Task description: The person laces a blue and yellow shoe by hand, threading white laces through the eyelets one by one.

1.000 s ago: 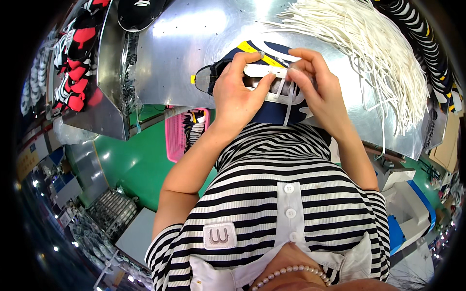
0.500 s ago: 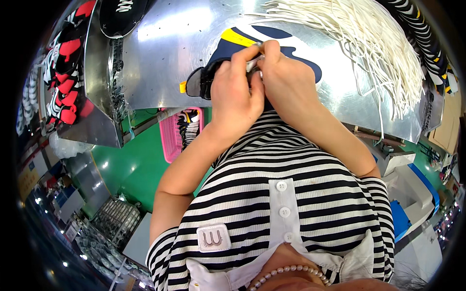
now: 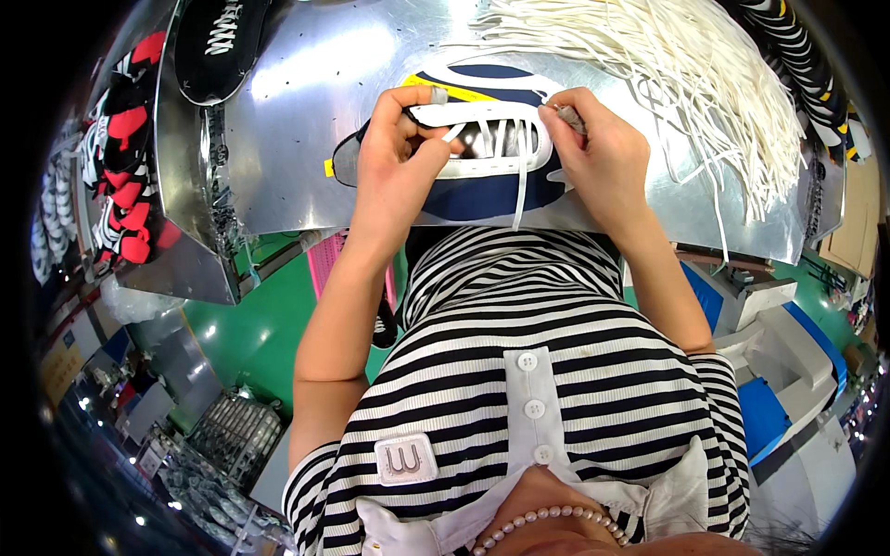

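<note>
A navy sneaker [image 3: 482, 181] with white eyelet trim and a yellow patch lies at the near edge of the sheet-metal worktable [image 3: 306, 102], its long axis running left to right across the person's front, opening up. A flat white shoelace [image 3: 521, 181] is threaded through it, one end hanging down over the near side.

The left hand [image 3: 397, 167] covers the shoe's left end, thumb and fingers pinched narrowly on a bit of lace near the eyelets. The right hand [image 3: 603, 157] rests on the shoe's right end, fingers curled shut around a small grey piece (what it is I cannot tell). Both hands touch the shoe, one at each end, so neither is nearer.

A heap of loose white laces [image 3: 686, 83] spreads over the table's far right corner. A black shoe [image 3: 221, 42] sits at the far left corner, and red-and-black shoes [image 3: 125, 176] are stacked beyond the left edge.
</note>
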Demonstrator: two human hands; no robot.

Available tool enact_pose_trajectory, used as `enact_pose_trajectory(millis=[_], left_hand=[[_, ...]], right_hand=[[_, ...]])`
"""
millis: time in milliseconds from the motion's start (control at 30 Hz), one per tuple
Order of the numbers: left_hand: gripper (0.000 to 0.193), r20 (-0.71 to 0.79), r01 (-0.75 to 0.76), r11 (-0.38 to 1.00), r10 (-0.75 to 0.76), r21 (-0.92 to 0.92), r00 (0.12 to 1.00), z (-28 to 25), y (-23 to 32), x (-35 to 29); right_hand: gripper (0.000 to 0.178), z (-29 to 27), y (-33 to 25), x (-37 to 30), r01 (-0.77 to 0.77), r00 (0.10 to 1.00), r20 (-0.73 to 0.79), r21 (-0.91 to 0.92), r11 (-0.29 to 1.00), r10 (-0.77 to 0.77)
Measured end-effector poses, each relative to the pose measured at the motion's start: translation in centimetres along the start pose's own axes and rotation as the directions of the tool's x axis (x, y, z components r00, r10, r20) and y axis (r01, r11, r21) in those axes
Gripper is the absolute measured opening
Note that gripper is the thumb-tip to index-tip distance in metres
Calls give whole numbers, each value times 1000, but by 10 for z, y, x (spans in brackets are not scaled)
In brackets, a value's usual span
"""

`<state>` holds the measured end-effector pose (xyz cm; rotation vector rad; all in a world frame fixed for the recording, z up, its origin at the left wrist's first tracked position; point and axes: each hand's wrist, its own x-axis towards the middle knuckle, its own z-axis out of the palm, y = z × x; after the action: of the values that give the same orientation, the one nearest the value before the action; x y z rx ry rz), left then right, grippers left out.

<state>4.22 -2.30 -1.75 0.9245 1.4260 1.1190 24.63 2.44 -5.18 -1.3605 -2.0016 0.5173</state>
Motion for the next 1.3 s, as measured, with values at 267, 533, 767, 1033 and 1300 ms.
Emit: enact_pose_trajectory(millis=[267,533,767,1033,1300], left_hand=[[33,354,-457,316,333,832,874,21,16,-37],[17,258,-551,484,545,680,798,28,8,-12],[17,235,-486,457,501,745,833,11,-11,4],[26,289,-403,577,283,710,915,3,-11,9],[32,191,-267,641,187,720,964,12,-11,9]], right_hand=[[19,-33,-7,-20,-331,888,388,171,928,245],[22,-18,-11,-40,-374,913,349,515,771,210],[16,-39,-12,-50,-245,834,517,664,706,-196],[15,19,-2,7,-163,986,123,650,742,108],[14,31,-11,5,-44,998,-9,455,889,54]])
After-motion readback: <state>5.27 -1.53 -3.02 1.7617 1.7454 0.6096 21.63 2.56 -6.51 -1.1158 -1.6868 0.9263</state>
